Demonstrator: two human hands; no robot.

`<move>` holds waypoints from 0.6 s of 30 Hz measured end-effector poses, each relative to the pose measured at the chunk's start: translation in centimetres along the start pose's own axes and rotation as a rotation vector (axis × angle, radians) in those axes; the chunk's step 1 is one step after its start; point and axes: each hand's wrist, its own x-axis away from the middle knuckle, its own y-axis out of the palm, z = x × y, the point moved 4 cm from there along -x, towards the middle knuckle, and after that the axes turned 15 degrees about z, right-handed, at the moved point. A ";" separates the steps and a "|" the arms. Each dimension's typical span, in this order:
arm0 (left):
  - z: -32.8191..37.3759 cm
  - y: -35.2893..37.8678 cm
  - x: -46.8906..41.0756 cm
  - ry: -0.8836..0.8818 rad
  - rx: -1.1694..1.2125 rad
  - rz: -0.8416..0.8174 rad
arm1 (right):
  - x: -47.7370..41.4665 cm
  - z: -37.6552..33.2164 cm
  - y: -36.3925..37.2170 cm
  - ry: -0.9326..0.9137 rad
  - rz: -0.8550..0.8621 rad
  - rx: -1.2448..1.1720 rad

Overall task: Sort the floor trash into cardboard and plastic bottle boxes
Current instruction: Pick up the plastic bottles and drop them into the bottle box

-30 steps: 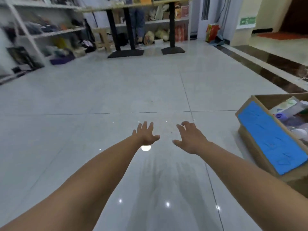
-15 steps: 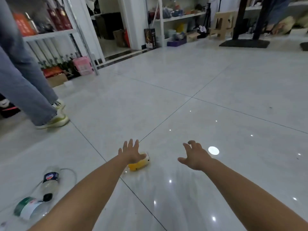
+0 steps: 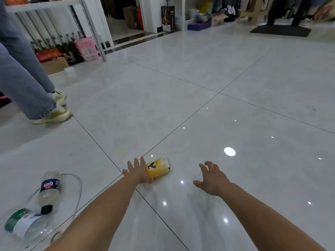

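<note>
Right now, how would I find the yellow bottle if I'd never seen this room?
Look at the shiny grey tiled floor and find where four tiles meet. The yellow bottle lies on its side there, by the left hand. The other two bottles, far left, are clear; only this one is yellow.

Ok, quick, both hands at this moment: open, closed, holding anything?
Left hand: open, fingers spread, against the yellow bottle, not gripping it.
Right hand: open, empty.

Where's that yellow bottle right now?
The yellow bottle lies on its side on the floor, low in the middle of the head view, just beyond the left hand, near where the tile seams cross.
</note>
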 end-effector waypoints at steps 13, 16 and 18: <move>-0.2 4.6 -2.1 -0.110 0.185 -0.102 | -2.1 -1.1 2.8 0.010 -0.060 0.006; -0.7 4.9 -1.5 -0.195 0.332 -0.115 | -2.4 -2.7 3.1 -0.015 -0.060 0.007; -1.5 5.0 -0.8 -0.274 0.456 -0.116 | -2.3 -3.8 3.4 -0.036 -0.068 0.008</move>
